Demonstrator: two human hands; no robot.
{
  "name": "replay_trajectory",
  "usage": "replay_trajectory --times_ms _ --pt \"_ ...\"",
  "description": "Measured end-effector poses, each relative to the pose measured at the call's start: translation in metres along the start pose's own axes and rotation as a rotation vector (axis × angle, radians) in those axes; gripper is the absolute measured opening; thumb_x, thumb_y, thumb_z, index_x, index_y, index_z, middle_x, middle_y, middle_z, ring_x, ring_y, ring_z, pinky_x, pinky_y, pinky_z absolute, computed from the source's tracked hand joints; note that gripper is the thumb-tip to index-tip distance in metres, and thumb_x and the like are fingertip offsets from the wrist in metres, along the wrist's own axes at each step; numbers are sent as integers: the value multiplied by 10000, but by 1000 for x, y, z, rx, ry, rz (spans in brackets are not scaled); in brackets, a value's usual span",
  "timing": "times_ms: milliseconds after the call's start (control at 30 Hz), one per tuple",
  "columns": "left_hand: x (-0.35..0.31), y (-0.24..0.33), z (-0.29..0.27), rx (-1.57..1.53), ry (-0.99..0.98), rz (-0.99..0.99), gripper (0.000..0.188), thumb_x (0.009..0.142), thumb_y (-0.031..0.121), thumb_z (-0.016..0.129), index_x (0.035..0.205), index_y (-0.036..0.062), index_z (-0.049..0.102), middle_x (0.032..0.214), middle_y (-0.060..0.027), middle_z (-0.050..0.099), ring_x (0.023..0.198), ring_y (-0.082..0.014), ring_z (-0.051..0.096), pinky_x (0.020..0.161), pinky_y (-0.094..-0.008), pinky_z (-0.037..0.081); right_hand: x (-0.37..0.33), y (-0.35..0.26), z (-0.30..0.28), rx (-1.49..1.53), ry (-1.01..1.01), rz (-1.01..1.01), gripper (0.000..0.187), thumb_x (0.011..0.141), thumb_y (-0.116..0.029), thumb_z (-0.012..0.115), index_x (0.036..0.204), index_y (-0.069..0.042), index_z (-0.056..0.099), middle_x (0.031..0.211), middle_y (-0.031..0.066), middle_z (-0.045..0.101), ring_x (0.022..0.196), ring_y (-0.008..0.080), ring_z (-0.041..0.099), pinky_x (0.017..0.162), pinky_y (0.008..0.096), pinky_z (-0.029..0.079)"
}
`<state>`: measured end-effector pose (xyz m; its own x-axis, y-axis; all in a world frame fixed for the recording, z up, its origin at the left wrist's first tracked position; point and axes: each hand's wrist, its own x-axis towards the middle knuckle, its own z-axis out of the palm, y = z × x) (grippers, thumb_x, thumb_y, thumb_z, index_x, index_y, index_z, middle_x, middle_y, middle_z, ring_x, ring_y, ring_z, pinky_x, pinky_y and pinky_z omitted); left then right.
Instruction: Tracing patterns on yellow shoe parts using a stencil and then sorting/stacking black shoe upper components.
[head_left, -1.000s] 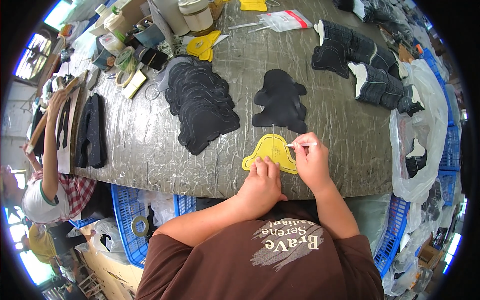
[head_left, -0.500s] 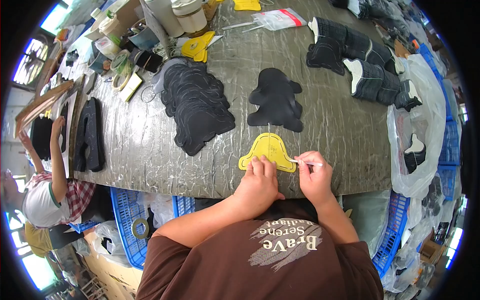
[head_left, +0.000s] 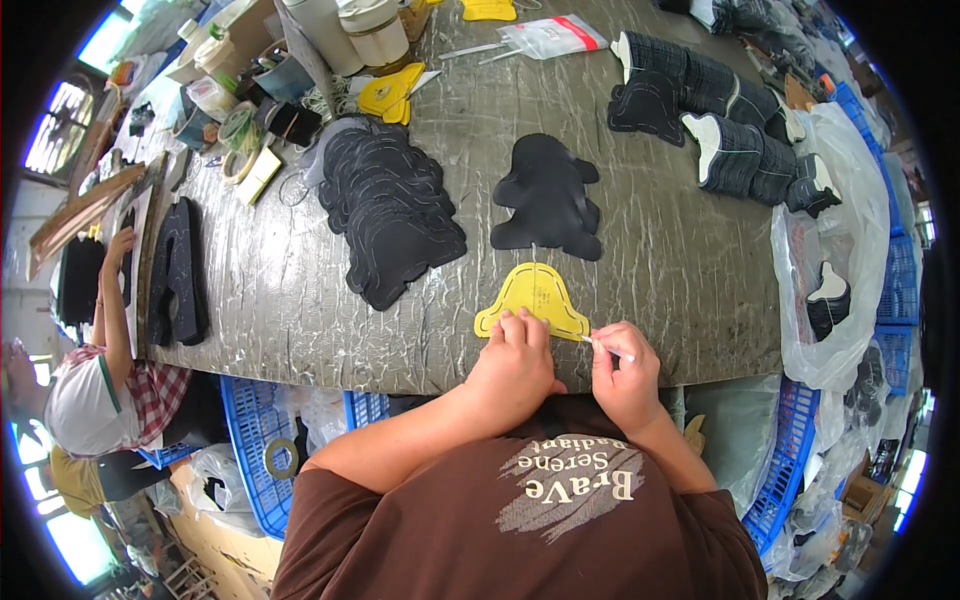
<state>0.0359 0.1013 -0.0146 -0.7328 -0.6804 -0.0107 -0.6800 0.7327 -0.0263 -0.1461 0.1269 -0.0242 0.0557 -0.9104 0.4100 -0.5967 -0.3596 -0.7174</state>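
My left hand (head_left: 513,372) lies with its fingers stretched flat over the lower edge of a yellow bell-shaped template (head_left: 533,287), pressing it to the table. The template has slots cut along its outline. In my right hand (head_left: 627,378) a thin white pen (head_left: 618,353) is pinched, its tip at the template's lower right corner. Whether anything lies beneath the template is hidden. Just beyond it sit black shaped pieces (head_left: 547,195), and to their left is a fanned pile of black cut pieces (head_left: 390,210) with pale outlines drawn on them.
Bundled black pieces (head_left: 735,155) stand at the far right beside a clear plastic bag (head_left: 832,250). Tubs (head_left: 375,30), tape rolls and another yellow template (head_left: 390,92) crowd the far left. A co-worker (head_left: 105,390) works at the left end. Blue crates (head_left: 262,450) sit below the table's near edge.
The pen tip has moved slightly down around the template's lower right corner, with my right hand shifting a little lower. My left hand stays on the template.
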Motion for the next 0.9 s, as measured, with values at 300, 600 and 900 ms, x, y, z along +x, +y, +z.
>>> replay_trajectory --times_ms 300,600,900 --pt "58 -91 -3 -758 -266 -161 205 722 51 634 917 2 679 880 -162 684 798 -328 668 710 -385 528 12 -5 -2 -91 -92 71 180 798 65 617 829 -31 468 787 149 579 712 359 580 645 421 478" --pt "71 -103 -1 -858 -352 -103 232 685 75 701 895 -19 673 800 -147 690 744 -249 668 695 -343 522 42 -25 33 225 -205 -60 129 787 -21 691 860 -55 590 749 119 636 695 322 627 613 399 487" --pt "72 -104 -8 -863 -396 -156 269 690 81 737 936 -15 686 855 -158 703 781 -247 676 718 -337 526 50 -27 62 106 -215 -130 147 791 -46 676 827 -81 538 701 96 618 660 315 617 575 411 465"
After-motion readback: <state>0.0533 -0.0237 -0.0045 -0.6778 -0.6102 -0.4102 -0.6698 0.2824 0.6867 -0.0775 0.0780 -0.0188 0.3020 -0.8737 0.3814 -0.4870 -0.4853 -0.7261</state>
